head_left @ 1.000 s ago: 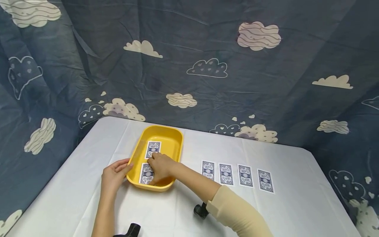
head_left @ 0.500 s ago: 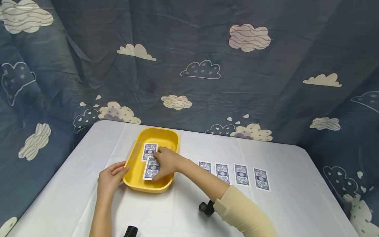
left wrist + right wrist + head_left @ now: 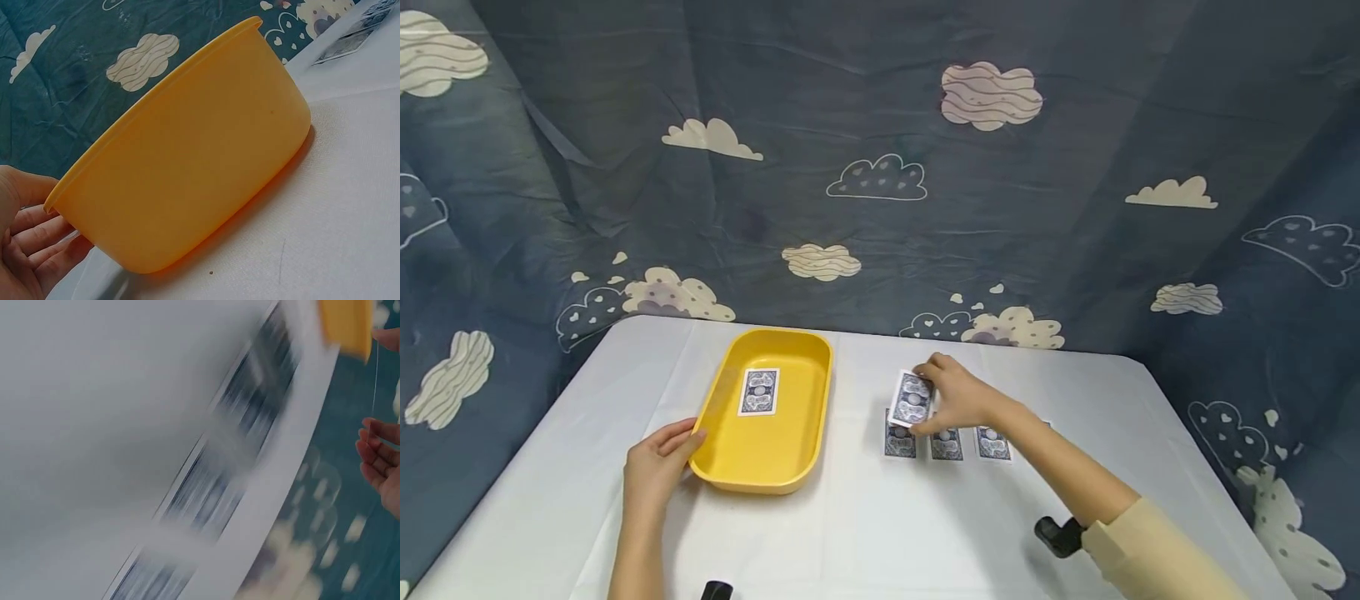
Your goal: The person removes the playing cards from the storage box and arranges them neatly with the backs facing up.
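Note:
My right hand [image 3: 958, 396] pinches a playing card [image 3: 913, 398] between thumb and fingers, its blue patterned back facing up. That card is raised over the left end of a row of face-down playing cards [image 3: 946, 446] on the table. In the right wrist view the held card [image 3: 375, 375] appears edge-on as a thin line. My left hand [image 3: 655, 467] grips the near left rim of a yellow tray [image 3: 752, 475], thumb at the rim and fingers against the outer wall, as the left wrist view shows. One more face-down card [image 3: 758, 392] lies inside the tray.
A white cloth covers the table [image 3: 865, 533]. Behind it hangs a dark blue curtain [image 3: 880, 233] with cloud prints. My right forearm covers part of the card row's right end. Black wrist camera mounts [image 3: 1060, 537] show below the hands.
The right hand has lifted the nearer card out of the tray and carried it right, above the row. The left hand stays on the tray's rim. The head view has shifted slightly right.

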Motion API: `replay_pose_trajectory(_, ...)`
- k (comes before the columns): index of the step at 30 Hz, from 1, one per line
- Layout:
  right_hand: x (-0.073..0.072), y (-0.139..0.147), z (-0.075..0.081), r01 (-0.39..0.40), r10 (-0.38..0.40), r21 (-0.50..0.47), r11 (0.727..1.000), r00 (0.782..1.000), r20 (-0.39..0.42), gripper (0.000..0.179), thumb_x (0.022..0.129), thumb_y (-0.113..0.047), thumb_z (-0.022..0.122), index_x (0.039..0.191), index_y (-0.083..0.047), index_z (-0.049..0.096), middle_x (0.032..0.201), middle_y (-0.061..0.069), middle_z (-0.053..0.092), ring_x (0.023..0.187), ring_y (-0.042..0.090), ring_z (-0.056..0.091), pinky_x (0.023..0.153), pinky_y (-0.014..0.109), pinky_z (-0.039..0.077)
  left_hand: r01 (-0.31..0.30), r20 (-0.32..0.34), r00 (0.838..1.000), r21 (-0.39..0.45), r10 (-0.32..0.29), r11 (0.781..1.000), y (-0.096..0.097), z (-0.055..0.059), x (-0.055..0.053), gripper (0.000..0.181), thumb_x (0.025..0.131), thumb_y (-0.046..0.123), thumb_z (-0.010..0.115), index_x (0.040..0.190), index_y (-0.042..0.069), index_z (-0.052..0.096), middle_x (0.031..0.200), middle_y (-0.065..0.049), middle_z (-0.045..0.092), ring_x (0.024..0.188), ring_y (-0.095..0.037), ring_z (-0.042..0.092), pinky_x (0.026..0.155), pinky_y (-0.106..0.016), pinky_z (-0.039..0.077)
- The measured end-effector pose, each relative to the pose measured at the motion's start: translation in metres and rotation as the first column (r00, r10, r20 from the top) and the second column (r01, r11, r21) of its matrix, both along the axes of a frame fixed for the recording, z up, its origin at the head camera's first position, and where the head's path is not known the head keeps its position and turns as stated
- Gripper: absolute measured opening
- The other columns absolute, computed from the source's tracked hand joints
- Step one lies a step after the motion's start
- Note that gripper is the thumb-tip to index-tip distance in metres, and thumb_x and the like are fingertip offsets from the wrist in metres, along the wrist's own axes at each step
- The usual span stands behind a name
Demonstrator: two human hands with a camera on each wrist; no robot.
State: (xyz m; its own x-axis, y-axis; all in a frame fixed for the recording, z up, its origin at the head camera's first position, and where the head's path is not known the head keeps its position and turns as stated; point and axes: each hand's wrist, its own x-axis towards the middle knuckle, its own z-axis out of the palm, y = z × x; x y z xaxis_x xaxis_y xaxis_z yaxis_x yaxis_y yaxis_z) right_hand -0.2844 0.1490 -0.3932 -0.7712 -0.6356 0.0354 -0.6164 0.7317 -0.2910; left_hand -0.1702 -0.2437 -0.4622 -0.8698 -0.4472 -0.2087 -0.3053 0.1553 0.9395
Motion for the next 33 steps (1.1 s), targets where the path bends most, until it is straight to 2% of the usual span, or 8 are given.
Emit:
replay_pose_trajectory(3, -0.001, 0.049, -0.004, 0.076, -0.076, 0.038, 0.996, 0.997, 0.017, 0.088, 0.058, -0.047, 0.08, 0.123, 0.005, 0.051, 0.104, 0.01, 0.05, 0.093, 0.021, 0.048, 0.083, 0.039, 0.048, -0.023, 0.017, 1.0, 0.002, 0.023, 1.0, -0.003, 0.003, 0.004, 0.06, 0.077, 0.043, 0.071, 0.121, 0.003, 0.059, 0.084, 0.016, 0.068, 0.071, 0.007, 0.058, 0.058, -0.013, 0.049)
replay_pose_trajectory(9, 0.001, 0.132, -0.018, 0.176, -0.183, 0.098, 0.979, 0.982, 0.057, 0.087, 0.059, -0.044, 0.081, 0.124, 0.006, 0.05, 0.109, 0.016, 0.051, 0.1, 0.03, 0.049, 0.087, 0.048, 0.045, -0.075, 0.066, 0.995, -0.058, 0.079, 0.995, -0.008, 0.013, 0.012, 0.056, 0.081, 0.039, 0.069, 0.122, 0.003, 0.058, 0.086, 0.014, 0.068, 0.069, 0.012, 0.055, 0.059, -0.01, 0.047)
replay_pose_trajectory(11, 0.003, 0.153, -0.024, 0.203, -0.215, 0.117, 0.972, 0.972, 0.091, 0.087, 0.058, -0.041, 0.082, 0.125, 0.005, 0.05, 0.112, 0.017, 0.051, 0.104, 0.033, 0.048, 0.089, 0.05, 0.044, -0.084, 0.088, 0.992, -0.051, 0.088, 0.995, -0.011, 0.011, 0.012, 0.058, 0.079, 0.041, 0.07, 0.122, 0.004, 0.058, 0.084, 0.016, 0.067, 0.069, 0.013, 0.055, 0.059, -0.009, 0.047)
replay_pose_trajectory(15, 0.007, 0.185, -0.035, 0.238, -0.259, 0.158, 0.958, 0.958, 0.126, 0.089, 0.057, -0.038, 0.084, 0.127, 0.005, 0.049, 0.117, 0.019, 0.049, 0.109, 0.037, 0.046, 0.093, 0.053, 0.042, -0.102, 0.105, 0.989, -0.035, 0.105, 0.994, -0.019, -0.003, 0.008, 0.063, 0.076, 0.044, 0.072, 0.123, 0.005, 0.058, 0.08, 0.018, 0.066, 0.069, 0.013, 0.056, 0.057, -0.009, 0.047)
replay_pose_trajectory(18, 0.011, 0.203, -0.042, 0.249, -0.275, 0.184, 0.951, 0.952, 0.135, 0.089, 0.056, -0.035, 0.086, 0.127, 0.005, 0.05, 0.116, 0.019, 0.05, 0.108, 0.037, 0.047, 0.093, 0.053, 0.042, -0.123, 0.106, 0.987, -0.012, 0.124, 0.992, -0.023, -0.013, 0.005, 0.065, 0.074, 0.043, 0.074, 0.123, 0.005, 0.058, 0.073, 0.023, 0.063, 0.068, 0.011, 0.057, 0.054, -0.009, 0.046)
replay_pose_trajectory(22, 0.02, 0.219, -0.046, 0.268, -0.307, 0.212, 0.94, 0.935, 0.18, 0.091, 0.053, -0.031, 0.088, 0.127, 0.005, 0.05, 0.117, 0.021, 0.049, 0.108, 0.04, 0.046, 0.094, 0.054, 0.041, -0.122, 0.108, 0.987, -0.01, 0.122, 0.992, -0.022, -0.018, 0.003, 0.065, 0.073, 0.043, 0.075, 0.123, 0.005, 0.058, 0.071, 0.024, 0.062, 0.067, 0.01, 0.057, 0.053, -0.01, 0.047)
replay_pose_trajectory(28, 0.03, 0.23, -0.037, 0.307, -0.367, 0.256, 0.917, 0.9, 0.236, 0.093, 0.052, -0.027, 0.089, 0.129, 0.004, 0.048, 0.121, 0.025, 0.044, 0.112, 0.044, 0.04, 0.095, 0.058, 0.037, -0.12, 0.09, 0.989, 0.031, 0.117, 0.992, -0.015, -0.022, -0.005, 0.062, 0.073, 0.04, 0.076, 0.122, 0.006, 0.059, 0.069, 0.025, 0.062, 0.067, 0.009, 0.058, 0.053, -0.01, 0.047)
replay_pose_trajectory(33, 0.032, 0.237, -0.031, 0.327, -0.38, 0.241, 0.914, 0.897, 0.226, 0.088, 0.053, -0.03, 0.088, 0.126, 0.002, 0.051, 0.113, 0.023, 0.049, 0.104, 0.041, 0.046, 0.09, 0.057, 0.041, -0.117, 0.086, 0.99, 0.061, 0.112, 0.991, -0.009, -0.027, -0.011, 0.063, 0.072, 0.039, 0.078, 0.122, 0.007, 0.059, 0.071, 0.023, 0.064, 0.068, 0.008, 0.059, 0.054, -0.01, 0.047)
